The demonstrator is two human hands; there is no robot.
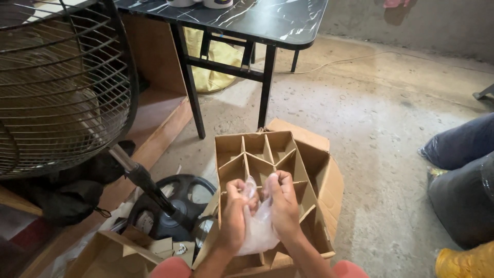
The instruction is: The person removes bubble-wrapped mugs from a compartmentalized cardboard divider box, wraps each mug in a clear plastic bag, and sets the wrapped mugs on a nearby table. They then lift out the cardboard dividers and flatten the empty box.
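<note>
Bag point(257, 229) hangs between my hands, long axis pointing down into the divided box point(314, 159); left hand point(235, 208) and right hand point(282, 198) both pinch its top, equally near.

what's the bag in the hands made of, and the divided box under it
The bag, gripped by the left hand and right hand, looks like thin clear plastic film: translucent, crumpled, faintly glossy. The divided box looks like plain brown corrugated cardboard: matte, with slotted partition strips and folded flaps.
</note>
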